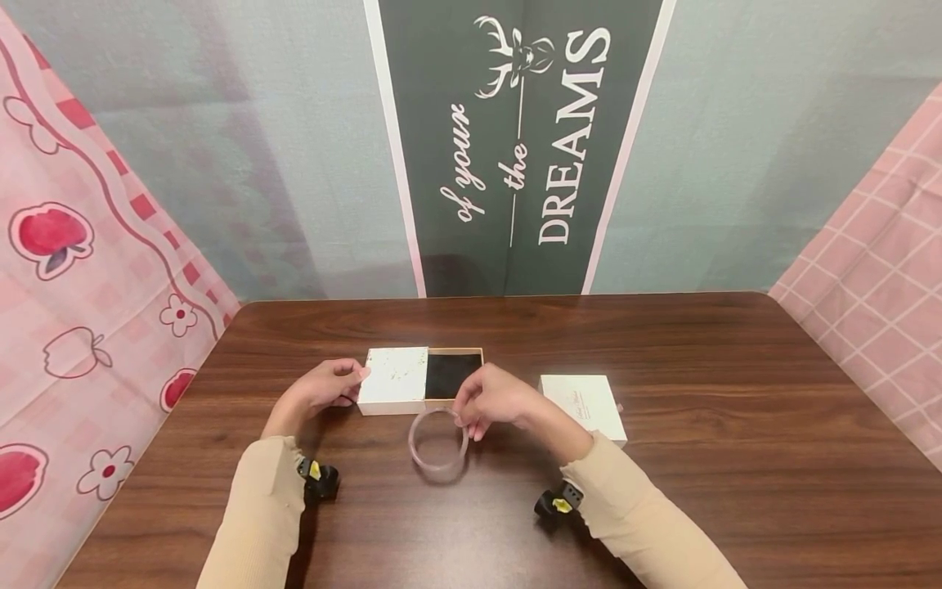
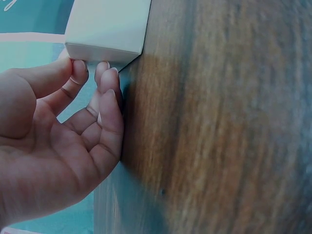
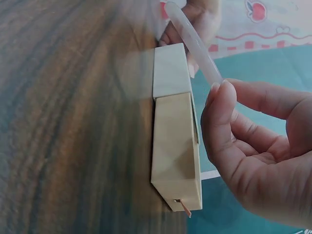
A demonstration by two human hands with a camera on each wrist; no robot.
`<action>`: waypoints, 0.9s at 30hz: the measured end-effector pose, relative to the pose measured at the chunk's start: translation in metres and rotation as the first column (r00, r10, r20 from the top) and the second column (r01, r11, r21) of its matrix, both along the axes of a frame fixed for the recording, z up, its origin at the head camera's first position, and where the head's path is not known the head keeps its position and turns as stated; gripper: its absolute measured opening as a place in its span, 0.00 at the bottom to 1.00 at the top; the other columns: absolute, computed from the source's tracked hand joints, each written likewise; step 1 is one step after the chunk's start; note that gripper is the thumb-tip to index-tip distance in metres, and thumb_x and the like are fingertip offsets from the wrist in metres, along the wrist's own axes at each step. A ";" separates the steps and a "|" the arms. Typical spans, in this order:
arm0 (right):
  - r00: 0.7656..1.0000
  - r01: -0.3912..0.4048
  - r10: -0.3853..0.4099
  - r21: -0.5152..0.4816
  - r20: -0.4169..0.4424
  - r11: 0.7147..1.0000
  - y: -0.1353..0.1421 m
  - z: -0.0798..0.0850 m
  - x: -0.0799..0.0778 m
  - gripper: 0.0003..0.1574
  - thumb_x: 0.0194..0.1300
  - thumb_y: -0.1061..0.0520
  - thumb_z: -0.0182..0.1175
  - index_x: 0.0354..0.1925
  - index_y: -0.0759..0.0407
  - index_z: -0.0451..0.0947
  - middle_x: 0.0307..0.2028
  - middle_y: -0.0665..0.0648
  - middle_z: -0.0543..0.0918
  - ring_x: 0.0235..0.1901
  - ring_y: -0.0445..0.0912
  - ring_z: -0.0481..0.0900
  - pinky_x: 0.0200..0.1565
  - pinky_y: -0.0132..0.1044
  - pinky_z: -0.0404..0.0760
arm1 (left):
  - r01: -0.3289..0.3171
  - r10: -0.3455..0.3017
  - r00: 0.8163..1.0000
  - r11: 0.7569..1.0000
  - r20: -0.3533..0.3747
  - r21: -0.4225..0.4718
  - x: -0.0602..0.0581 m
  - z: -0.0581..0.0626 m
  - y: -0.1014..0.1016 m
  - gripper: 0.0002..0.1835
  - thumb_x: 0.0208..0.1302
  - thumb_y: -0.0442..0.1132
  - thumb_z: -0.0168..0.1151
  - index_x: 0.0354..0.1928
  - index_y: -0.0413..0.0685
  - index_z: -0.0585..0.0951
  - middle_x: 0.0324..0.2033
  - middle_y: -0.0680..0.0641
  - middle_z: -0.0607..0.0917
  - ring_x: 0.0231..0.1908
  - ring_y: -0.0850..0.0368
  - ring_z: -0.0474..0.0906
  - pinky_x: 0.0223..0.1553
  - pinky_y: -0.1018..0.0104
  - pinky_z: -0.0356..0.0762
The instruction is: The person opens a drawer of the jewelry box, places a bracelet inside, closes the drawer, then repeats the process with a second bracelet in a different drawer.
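Observation:
A white sliding gift box point(image 1: 396, 376) with faint gold flecks lies partly pulled out, its black-lined tray point(image 1: 452, 375) exposed on the right. My left hand point(image 1: 329, 383) holds the box's left end, the thumb at its upper edge and fingertips against the end face. Between thumb and fingertips my right hand point(image 1: 495, 401) pinches a translucent pale pink bangle point(image 1: 436, 468). In the right wrist view the bangle point(image 3: 192, 41) appears nearly edge-on, raised beside the box. A short ribbon tab point(image 3: 184, 207) sticks out of the tray's end.
A second white box point(image 1: 583, 402) with pink lettering sits right of the open one, under the right forearm. Both stand on a dark wood table point(image 1: 706, 368). Printed cloths hang behind and at both sides. Small cameras are strapped to both wrists.

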State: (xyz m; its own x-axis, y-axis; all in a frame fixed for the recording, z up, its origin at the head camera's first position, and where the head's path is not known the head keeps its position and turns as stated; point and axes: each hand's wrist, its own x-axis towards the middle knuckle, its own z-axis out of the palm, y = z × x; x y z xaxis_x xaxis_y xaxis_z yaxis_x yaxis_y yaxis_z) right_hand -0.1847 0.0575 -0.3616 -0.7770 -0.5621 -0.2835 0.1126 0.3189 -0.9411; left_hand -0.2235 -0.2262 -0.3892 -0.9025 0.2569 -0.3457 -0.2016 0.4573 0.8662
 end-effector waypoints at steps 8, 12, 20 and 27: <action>0.999 0.032 -0.032 -0.009 -0.010 0.999 0.005 0.006 -0.006 0.03 0.52 0.76 0.56 0.29 0.77 0.75 0.19 0.60 0.78 0.15 0.45 0.75 0.23 0.39 0.79 | 0.001 -0.001 1.000 1.000 -0.001 -0.001 0.000 0.000 0.000 0.12 0.69 0.42 0.48 0.30 0.43 0.72 0.26 0.48 0.72 0.29 0.56 0.71 0.33 0.66 0.73; 0.998 0.060 -0.060 -0.012 -0.021 0.998 0.007 0.008 -0.009 0.07 0.53 0.76 0.54 0.33 0.81 0.74 0.19 0.61 0.77 0.15 0.44 0.75 0.23 0.38 0.79 | -0.002 0.002 1.000 1.000 -0.002 0.000 0.000 0.000 0.000 0.12 0.69 0.42 0.48 0.29 0.43 0.72 0.26 0.48 0.72 0.29 0.56 0.71 0.33 0.67 0.73; 0.992 0.123 -0.124 -0.013 -0.037 0.992 0.012 0.010 -0.013 0.05 0.53 0.75 0.56 0.31 0.79 0.75 0.19 0.61 0.79 0.15 0.44 0.75 0.23 0.37 0.79 | -0.003 0.003 1.000 1.000 0.002 0.007 0.001 0.000 0.000 0.12 0.69 0.41 0.48 0.29 0.44 0.72 0.25 0.48 0.72 0.29 0.56 0.71 0.33 0.67 0.73; 0.988 0.150 -0.149 0.022 -0.043 0.988 0.014 0.010 -0.020 0.03 0.54 0.74 0.58 0.31 0.77 0.76 0.19 0.60 0.78 0.15 0.44 0.76 0.24 0.39 0.80 | -0.002 0.002 1.000 1.000 0.001 0.006 0.000 0.000 0.000 0.12 0.69 0.42 0.47 0.29 0.44 0.72 0.25 0.48 0.72 0.29 0.56 0.71 0.33 0.66 0.72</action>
State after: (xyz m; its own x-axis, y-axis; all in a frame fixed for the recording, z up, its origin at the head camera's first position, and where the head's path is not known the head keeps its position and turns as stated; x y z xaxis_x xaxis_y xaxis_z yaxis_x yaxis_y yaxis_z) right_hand -0.2045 0.0711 -0.3515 -0.8631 -0.4316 -0.2624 0.1226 0.3249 -0.9377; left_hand -0.2230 -0.2264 -0.3889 -0.9028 0.2569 -0.3449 -0.2033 0.4519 0.8686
